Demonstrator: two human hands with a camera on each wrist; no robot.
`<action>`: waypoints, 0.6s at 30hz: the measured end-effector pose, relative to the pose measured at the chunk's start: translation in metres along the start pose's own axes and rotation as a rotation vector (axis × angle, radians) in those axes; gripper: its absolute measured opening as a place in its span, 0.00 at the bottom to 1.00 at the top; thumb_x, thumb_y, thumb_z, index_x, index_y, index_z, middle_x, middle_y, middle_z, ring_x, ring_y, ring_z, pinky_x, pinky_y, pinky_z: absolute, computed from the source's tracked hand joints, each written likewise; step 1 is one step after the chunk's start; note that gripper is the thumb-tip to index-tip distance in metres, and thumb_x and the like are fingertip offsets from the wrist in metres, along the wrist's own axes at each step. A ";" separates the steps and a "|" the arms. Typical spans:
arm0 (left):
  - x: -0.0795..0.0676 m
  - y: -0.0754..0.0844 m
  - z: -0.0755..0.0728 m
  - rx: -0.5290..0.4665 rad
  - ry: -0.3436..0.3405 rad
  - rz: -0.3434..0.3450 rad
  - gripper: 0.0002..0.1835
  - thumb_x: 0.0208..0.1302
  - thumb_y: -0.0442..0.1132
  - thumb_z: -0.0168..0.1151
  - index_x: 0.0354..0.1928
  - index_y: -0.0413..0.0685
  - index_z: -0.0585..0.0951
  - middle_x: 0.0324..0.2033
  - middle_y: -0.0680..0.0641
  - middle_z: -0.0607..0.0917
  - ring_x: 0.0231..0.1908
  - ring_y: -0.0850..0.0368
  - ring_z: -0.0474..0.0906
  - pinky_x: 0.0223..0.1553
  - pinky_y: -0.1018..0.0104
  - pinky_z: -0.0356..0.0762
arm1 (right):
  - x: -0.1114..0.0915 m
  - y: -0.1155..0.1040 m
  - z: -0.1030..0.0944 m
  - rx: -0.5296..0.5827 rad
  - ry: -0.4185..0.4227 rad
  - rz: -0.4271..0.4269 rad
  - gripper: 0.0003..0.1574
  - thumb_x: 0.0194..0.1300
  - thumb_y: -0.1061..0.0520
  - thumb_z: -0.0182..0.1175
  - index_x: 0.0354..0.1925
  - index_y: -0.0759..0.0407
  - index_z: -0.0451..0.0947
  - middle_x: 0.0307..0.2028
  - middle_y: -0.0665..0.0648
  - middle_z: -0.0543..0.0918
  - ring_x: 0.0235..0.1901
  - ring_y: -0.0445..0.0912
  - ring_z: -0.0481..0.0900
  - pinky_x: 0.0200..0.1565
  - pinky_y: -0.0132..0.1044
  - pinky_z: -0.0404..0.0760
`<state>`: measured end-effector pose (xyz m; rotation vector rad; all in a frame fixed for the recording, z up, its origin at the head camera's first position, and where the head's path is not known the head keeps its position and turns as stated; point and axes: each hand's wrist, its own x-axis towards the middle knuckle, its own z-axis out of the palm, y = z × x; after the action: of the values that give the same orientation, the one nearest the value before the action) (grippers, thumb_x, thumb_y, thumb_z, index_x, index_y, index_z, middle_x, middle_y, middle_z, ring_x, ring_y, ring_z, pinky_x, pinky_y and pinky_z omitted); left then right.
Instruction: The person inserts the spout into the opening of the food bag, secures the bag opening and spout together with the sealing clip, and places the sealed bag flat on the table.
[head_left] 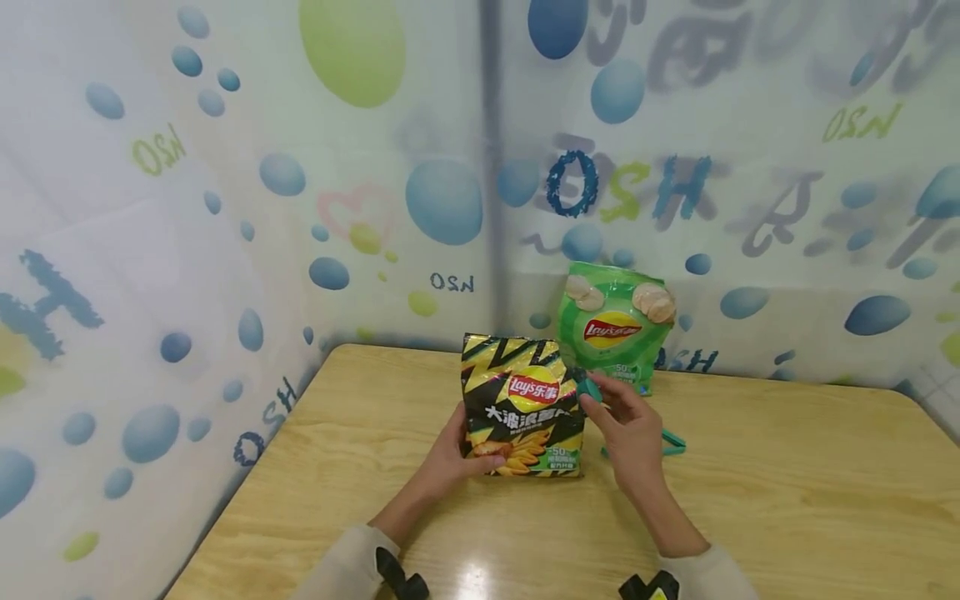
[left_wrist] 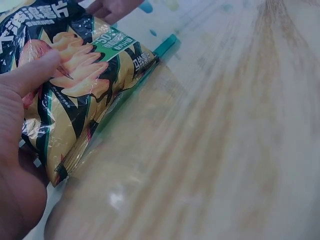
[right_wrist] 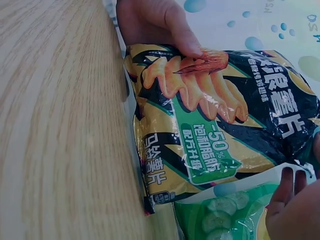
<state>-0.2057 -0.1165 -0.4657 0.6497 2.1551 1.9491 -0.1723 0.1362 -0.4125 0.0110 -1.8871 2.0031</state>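
Note:
A black-and-gold Lay's chip bag (head_left: 522, 417) stands upright over the table, its printed front facing me. My left hand (head_left: 447, 454) grips its lower left side, thumb across the front and fingers hidden behind. At the bag's upper right edge, my right hand (head_left: 628, 425) pinches a small teal bag clip (head_left: 590, 389) between thumb and fingers. Part of that clip is hidden by the fingers. In the right wrist view, the right hand's fingers (right_wrist: 287, 187) are beside the bag's edge, while the left thumb (right_wrist: 186, 40) presses the printed front.
A green Lay's chip bag (head_left: 617, 321) stands behind, against the patterned curtain (head_left: 420, 275). Narrow teal plastic strips (head_left: 673, 442) lie on the wooden table (head_left: 787, 492), partly behind my right wrist. The curtain borders the table's back and left edges.

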 end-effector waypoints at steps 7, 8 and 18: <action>0.003 -0.007 0.000 -0.071 -0.005 0.095 0.38 0.63 0.42 0.66 0.70 0.57 0.57 0.61 0.46 0.71 0.58 0.50 0.70 0.56 0.59 0.70 | -0.002 0.003 -0.003 0.001 -0.005 -0.009 0.22 0.61 0.61 0.66 0.54 0.63 0.78 0.44 0.49 0.83 0.45 0.42 0.81 0.44 0.32 0.79; 0.004 -0.007 0.001 -0.086 0.009 0.111 0.37 0.63 0.41 0.65 0.70 0.54 0.57 0.61 0.44 0.71 0.58 0.50 0.70 0.57 0.60 0.70 | -0.002 0.003 -0.003 -0.008 -0.004 -0.014 0.22 0.61 0.61 0.66 0.53 0.63 0.78 0.43 0.50 0.83 0.44 0.42 0.81 0.44 0.32 0.79; 0.011 0.027 0.018 -0.131 0.178 0.151 0.27 0.69 0.41 0.58 0.67 0.51 0.64 0.54 0.42 0.76 0.50 0.50 0.75 0.49 0.61 0.77 | -0.004 0.005 -0.002 -0.059 -0.040 0.025 0.22 0.61 0.57 0.67 0.53 0.58 0.78 0.47 0.51 0.81 0.49 0.43 0.78 0.47 0.31 0.77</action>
<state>-0.2028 -0.0947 -0.4404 0.6563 2.1077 2.2850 -0.1696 0.1364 -0.4187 0.0107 -1.9797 1.9765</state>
